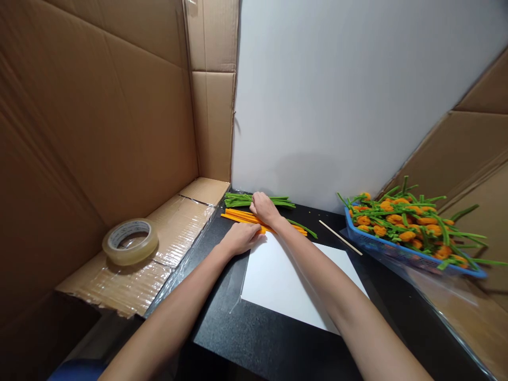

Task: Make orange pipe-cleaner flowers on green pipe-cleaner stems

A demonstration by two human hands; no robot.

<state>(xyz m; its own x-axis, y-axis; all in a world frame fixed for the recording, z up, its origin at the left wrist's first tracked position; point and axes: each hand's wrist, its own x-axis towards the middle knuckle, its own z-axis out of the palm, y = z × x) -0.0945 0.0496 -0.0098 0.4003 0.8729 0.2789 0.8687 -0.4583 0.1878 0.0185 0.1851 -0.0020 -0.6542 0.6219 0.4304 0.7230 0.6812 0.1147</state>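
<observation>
My left hand rests at the upper left corner of a white sheet of paper. Its fingers are curled, with a short bit of orange pipe cleaner at their tips. Just beyond it, my right hand is closed above a row of orange pipe cleaners; whatever it grips is hidden behind the fingers. A bundle of green pipe cleaners lies behind that hand, against the wall. One loose green pipe cleaner crosses the right end of the orange ones.
A blue basket heaped with orange-and-green pipe cleaner pieces stands at the right. A thin wooden stick lies left of it. A roll of clear tape sits on cardboard at the left. Cardboard walls flank the black table.
</observation>
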